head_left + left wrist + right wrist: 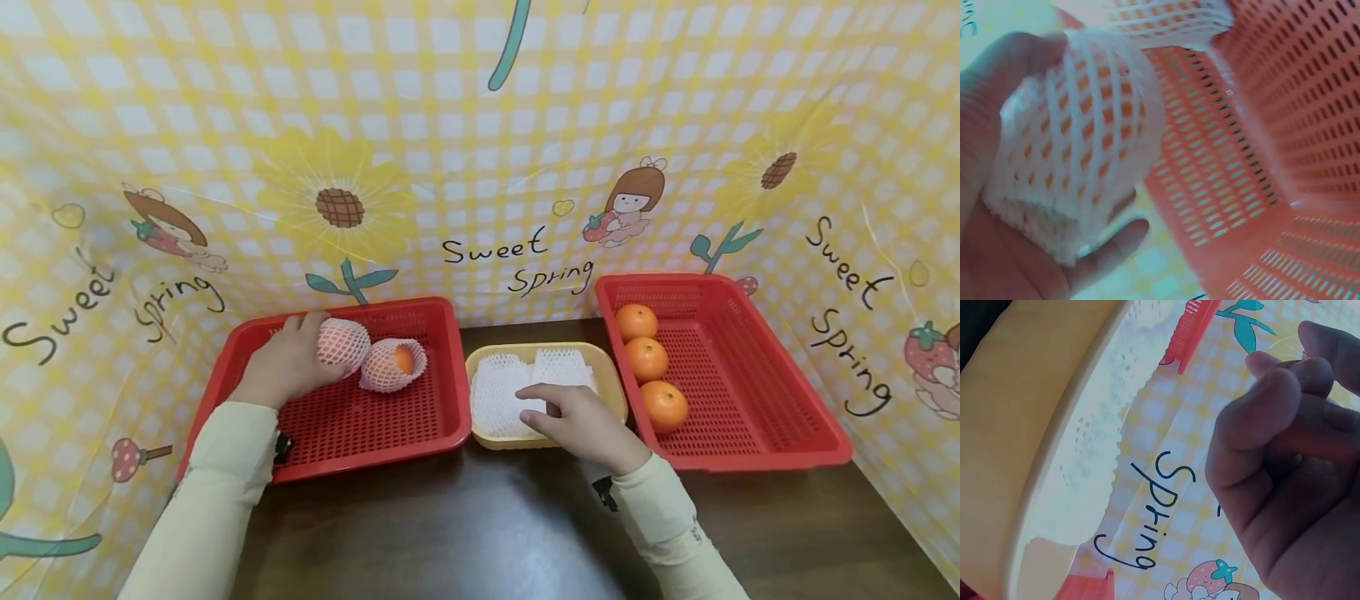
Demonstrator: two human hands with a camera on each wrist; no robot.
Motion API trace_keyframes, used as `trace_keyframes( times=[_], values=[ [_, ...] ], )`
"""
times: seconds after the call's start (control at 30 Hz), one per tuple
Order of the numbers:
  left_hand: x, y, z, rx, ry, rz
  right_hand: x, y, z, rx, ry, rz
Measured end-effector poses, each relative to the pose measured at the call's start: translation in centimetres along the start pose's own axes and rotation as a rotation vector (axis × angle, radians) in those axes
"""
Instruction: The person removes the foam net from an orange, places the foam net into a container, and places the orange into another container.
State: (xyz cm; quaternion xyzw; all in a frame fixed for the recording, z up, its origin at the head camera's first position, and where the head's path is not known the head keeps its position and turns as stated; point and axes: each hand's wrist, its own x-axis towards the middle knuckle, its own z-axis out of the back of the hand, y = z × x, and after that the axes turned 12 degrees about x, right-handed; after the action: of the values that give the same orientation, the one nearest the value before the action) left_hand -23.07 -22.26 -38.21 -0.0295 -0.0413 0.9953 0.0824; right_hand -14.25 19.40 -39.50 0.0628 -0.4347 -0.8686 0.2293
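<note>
My left hand grips an orange in a white foam net sleeve over the left red basket. In the left wrist view, the thumb and fingers curve around that sleeved orange. Beside it in the basket lies a second sleeved orange, its bare peel showing through the sleeve's opening. My right hand hovers over the yellow tray, fingers loosely bent and holding nothing. Flat white foam net sleeves lie in that tray, partly hidden by the right hand.
To the right stands another red basket, with three bare oranges lined along its left side. A dark table lies in front. Behind and at both sides hangs a yellow checked cloth.
</note>
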Motion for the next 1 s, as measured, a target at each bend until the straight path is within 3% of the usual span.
trace_keyframes(
  times=[0.23, 0.47, 0.67, 0.8, 1.0],
  values=[
    [-2.1, -2.0, 1.7, -0.112, -0.070, -0.153, 0.0, -0.1, 0.0, 0.004, -0.011, 0.008],
    [-4.0, -4.9, 1.8, -0.222, -0.116, -0.310, 0.0, 0.2, -0.2, 0.057, -0.023, 0.015],
    [-5.5, -7.9, 1.0, -0.296, -0.123, -0.426, -0.3, 1.3, -1.0, 0.214, -0.053, 0.111],
    [-6.7, -9.9, 0.4, -0.317, -0.141, -0.501, -0.4, 2.0, -2.0, 0.338, -0.023, 0.187],
    [-8.5, -12.3, 0.3, -0.390, -0.156, -0.592, -0.5, 3.1, -2.9, 0.573, 0.015, 0.156]
  ],
)
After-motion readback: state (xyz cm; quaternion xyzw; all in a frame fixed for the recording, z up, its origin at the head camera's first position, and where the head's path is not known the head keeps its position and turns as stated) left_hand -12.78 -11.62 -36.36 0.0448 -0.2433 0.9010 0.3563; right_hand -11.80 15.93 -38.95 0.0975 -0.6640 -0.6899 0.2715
